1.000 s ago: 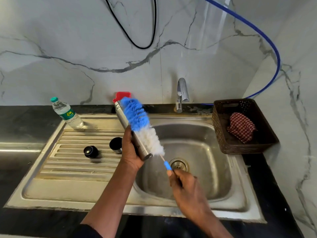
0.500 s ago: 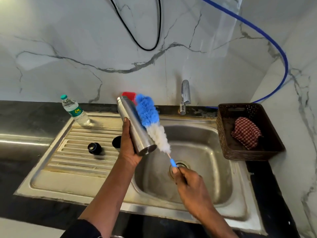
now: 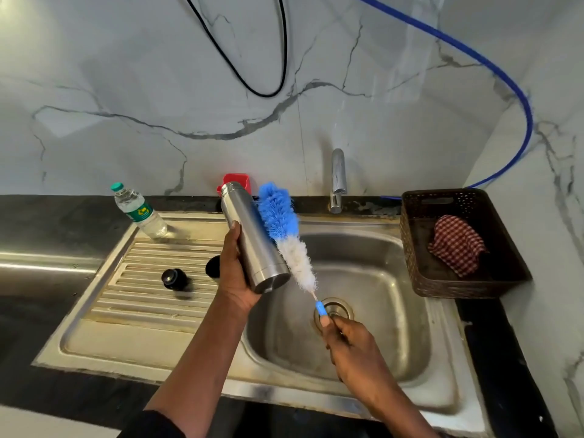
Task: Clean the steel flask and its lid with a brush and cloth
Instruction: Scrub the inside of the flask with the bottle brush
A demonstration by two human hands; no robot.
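A bottle point(image 3: 139, 211), a black lid point(image 3: 173, 278) and a basket point(image 3: 417, 263) holding a cloth point(image 3: 456, 244) are set around the sink point(image 3: 373, 298). The flask point(image 3: 252, 238) is gripped tilted over the basin by the left hand point(image 3: 235, 276), fingers wrapped round it. The brush point(image 3: 286, 235) is laid along its right side, its handle pinched by the right hand point(image 3: 354, 352).

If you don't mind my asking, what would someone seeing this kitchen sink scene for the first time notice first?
The eye goes first to the long fluffy blue-and-white bottle brush, held by its handle in the right hand and lying along the shiny cylindrical steel flask gripped in the left hand over the steel sink basin. Next comes the red-checked cloth in the dark woven basket at right.
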